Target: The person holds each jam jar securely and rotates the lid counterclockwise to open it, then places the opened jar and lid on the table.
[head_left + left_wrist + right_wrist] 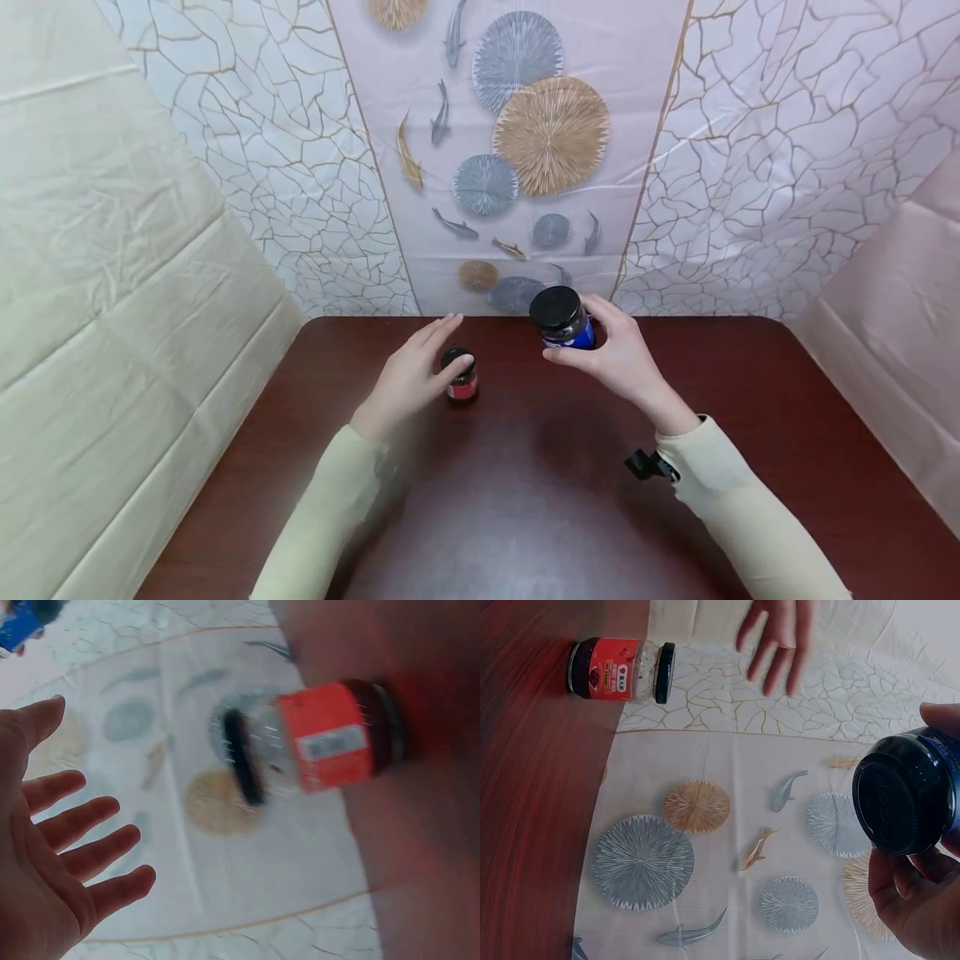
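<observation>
My right hand (622,354) holds a dark jar with a black lid and a blue label (576,335) up above the table, thumb on one side and fingers on the other. In the right wrist view the base of this blue-labelled jar (900,802) faces the camera. A smaller jar with a red label and black lid (615,670) stands upright on the table. Near that red-labelled jar my left hand (405,379) hovers, fingers spread and relaxed. The left wrist view shows a gap between the left hand (52,847) and the red-labelled jar (326,739).
The dark red-brown table (495,500) ends at a patterned cloth backdrop (517,250) with fish and round motifs. Pale cloth walls (112,292) rise at both sides. A black wrist mount (651,465) sits at the right sleeve cuff.
</observation>
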`<state>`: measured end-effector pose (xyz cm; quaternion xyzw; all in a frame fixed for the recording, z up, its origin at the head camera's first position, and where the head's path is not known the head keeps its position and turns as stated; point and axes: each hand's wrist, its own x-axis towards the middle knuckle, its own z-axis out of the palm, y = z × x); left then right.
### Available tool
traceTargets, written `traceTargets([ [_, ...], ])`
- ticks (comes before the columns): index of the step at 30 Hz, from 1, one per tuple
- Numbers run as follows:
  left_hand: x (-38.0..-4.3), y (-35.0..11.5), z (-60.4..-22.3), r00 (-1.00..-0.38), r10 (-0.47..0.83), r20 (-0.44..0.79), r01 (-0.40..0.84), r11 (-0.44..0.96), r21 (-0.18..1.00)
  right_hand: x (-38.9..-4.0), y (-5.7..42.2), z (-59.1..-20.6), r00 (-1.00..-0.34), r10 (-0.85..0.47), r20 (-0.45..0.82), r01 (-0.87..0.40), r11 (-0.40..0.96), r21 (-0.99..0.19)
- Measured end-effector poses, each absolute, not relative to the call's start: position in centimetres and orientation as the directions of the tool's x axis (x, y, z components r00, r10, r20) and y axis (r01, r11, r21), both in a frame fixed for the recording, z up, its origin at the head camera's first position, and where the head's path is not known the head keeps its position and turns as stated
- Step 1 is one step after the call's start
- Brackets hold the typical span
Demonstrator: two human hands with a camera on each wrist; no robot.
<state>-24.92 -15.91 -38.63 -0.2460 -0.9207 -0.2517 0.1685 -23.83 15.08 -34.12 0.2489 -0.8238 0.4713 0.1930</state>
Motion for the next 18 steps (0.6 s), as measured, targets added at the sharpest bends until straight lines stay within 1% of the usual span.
traceTargets([
  [5, -24.7, -14.9, -36.7, -0.752, 0.407, 0.519, 0.613, 0.722, 0.321, -23.7, 15.0, -34.2, -0.801, -0.231, 0.552, -0.591, 0.448, -0.671],
  [8, -24.8, -14.3, -35.4, -0.725, 0.416, 0.548, 0.638, 0.705, 0.309, -23.7, 15.2, -34.2, -0.796, -0.229, 0.561, -0.597, 0.455, -0.661],
  [14, -24.2, -13.6, -33.2, -0.693, 0.429, 0.579, 0.672, 0.676, 0.302, -23.5, 15.0, -34.2, -0.789, -0.242, 0.564, -0.607, 0.446, -0.658],
  [18, -23.6, -13.1, -32.0, -0.645, 0.454, 0.615, 0.719, 0.635, 0.284, -23.5, 14.8, -34.1, -0.786, -0.25, 0.566, -0.613, 0.436, -0.659],
])
